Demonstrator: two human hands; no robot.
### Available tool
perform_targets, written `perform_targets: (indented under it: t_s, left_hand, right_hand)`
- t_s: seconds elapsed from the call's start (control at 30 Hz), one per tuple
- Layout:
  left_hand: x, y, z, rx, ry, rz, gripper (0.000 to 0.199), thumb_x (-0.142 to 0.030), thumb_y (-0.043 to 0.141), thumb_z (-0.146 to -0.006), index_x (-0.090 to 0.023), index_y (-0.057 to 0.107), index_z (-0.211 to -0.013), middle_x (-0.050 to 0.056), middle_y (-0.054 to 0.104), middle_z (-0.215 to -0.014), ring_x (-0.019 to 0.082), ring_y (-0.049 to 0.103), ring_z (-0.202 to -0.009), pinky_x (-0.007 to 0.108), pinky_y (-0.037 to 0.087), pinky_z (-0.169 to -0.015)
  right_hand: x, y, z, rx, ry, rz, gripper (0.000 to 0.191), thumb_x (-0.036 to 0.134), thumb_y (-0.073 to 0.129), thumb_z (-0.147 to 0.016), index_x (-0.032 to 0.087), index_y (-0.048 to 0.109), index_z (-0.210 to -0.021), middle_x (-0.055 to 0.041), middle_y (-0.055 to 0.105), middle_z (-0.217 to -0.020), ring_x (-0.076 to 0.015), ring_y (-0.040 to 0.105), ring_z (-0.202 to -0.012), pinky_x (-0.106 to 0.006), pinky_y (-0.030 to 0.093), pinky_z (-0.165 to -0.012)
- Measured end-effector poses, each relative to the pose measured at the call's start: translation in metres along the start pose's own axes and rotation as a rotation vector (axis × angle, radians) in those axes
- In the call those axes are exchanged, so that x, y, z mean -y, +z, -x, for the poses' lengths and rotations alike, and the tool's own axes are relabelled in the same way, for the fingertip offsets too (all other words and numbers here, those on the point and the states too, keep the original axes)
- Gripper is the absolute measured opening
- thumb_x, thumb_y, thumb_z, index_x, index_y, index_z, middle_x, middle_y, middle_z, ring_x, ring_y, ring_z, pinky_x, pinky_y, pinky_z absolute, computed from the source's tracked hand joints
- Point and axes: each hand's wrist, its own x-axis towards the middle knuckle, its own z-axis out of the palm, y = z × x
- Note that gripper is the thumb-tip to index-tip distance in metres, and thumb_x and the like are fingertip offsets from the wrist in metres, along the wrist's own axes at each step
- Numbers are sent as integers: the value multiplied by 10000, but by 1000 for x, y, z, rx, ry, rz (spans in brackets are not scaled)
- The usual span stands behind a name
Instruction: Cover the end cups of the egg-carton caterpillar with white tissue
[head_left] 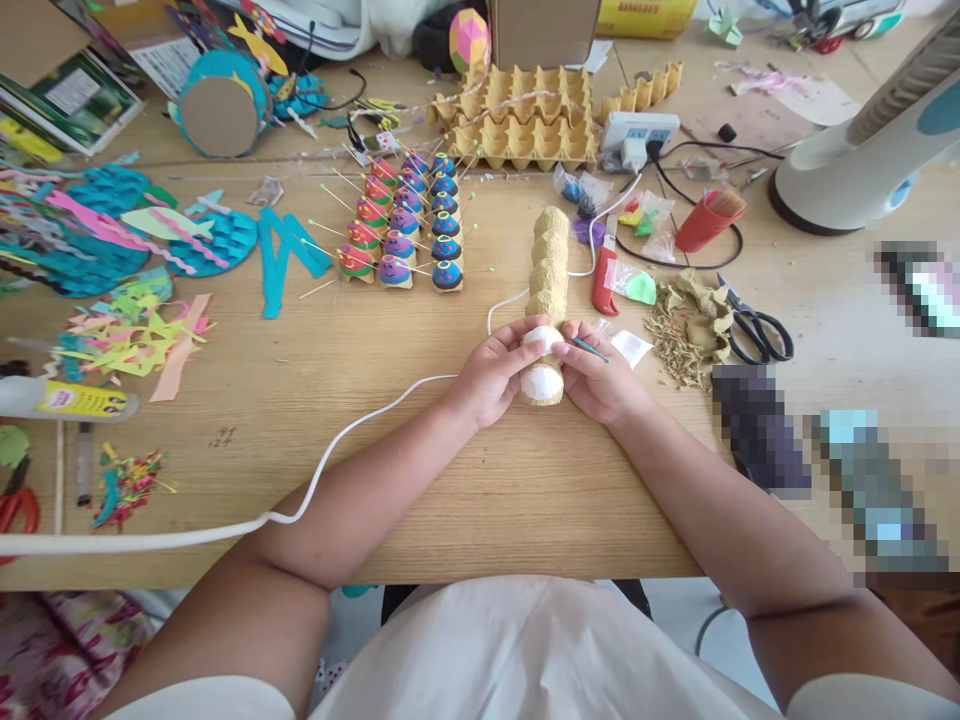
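Observation:
Between my hands lies a strip of egg carton cups (550, 275), pointing away from me. Its two nearest cups carry white coverings (541, 383); the farther ones are bare tan pulp. My left hand (491, 378) is closed around the strip's left side, with the thumb on the upper white cup. Against the right side rests my right hand (600, 380), its fingers pinching a thin blue stick-like tool (591, 349). Just right of that hand is a small white packet (631, 347). Three rows of painted carton cups (405, 222) with pins stand beyond my left hand.
Egg trays (525, 115) and a power strip (641, 130) are at the back. Right of my hands lie a red-handled cutter (604, 280), carton scraps (694, 310) and black-handled scissors (761, 335). A white cable (345, 430) crosses on the left, near paper strips (142, 335).

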Motion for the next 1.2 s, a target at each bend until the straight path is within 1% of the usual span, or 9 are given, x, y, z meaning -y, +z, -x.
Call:
perform_targets:
  t_s: [0.17,0.3,0.4,0.57,0.63,0.73,0.9,1.07,1.2]
  left_hand:
    - [1,2,1,-37,16,-13,501,-262,1039,-646,-237,787,-1077,-27,796,-955,106,710,-851,258,533,-820]
    - [4,1,2,-30,31,-45,484,-248,1037,-647,-228,793,-1064,-30,783,-922,104,698,-851,265,527,-847]
    - [4,2,3,-17,43,-57,490,-260,1047,-637,-232,802,-1061,-35,776,-903,100,690,-847,259,519,-841]
    - [1,2,3,41,9,-20,471,-340,1035,-679,-256,831,-1095,-12,811,-991,124,715,-899,269,528,-854]
    - [1,2,3,40,11,-21,433,-336,1017,-707,-264,833,-1091,-4,824,-1034,139,727,-927,288,533,-885]
    - [2,2,3,50,34,-46,433,-296,1023,-688,-255,828,-1072,-8,822,-1019,135,726,-925,289,529,-899]
    - [2,4,5,82,74,-67,496,-339,1037,-663,-239,784,-1079,-24,786,-947,108,706,-870,257,524,-839]
    - [4,6,6,40,108,-106,479,-324,1014,-673,-226,679,-1001,-33,765,-936,107,701,-848,257,522,-808]
    - [4,6,7,12,118,-90,427,-313,987,-702,-225,676,-981,-40,756,-883,104,685,-802,259,512,-762]
  right_hand:
    - [-1,-1,0,2,-6,17,500,358,1008,-701,263,546,-869,67,576,-779,-125,591,-733,-270,523,-667]
    - [-3,1,1,-38,-16,27,534,348,1014,-696,267,512,-855,59,594,-801,-139,602,-768,-273,517,-668]
    - [-3,3,2,-56,-17,15,543,332,1014,-691,265,499,-851,61,585,-783,-134,583,-746,-264,496,-646]
    - [-1,3,1,-41,-34,-7,520,349,990,-719,267,492,-844,61,586,-775,-142,586,-764,-279,510,-682]
    - [-1,2,1,-23,-31,-6,507,359,981,-726,269,497,-848,61,586,-780,-147,587,-766,-288,512,-690]
    - [0,2,2,-3,-21,-8,521,346,990,-713,271,498,-865,65,595,-802,-140,592,-767,-284,505,-693]
    - [1,1,3,18,-40,-10,555,305,1013,-696,265,483,-859,75,589,-801,-120,587,-758,-253,500,-695]
    - [-1,0,3,48,-65,13,535,271,1007,-715,261,492,-863,80,566,-801,-103,563,-722,-234,474,-652]
    - [0,0,3,82,-61,-11,504,339,986,-753,265,503,-873,74,554,-787,-119,577,-725,-262,492,-656]
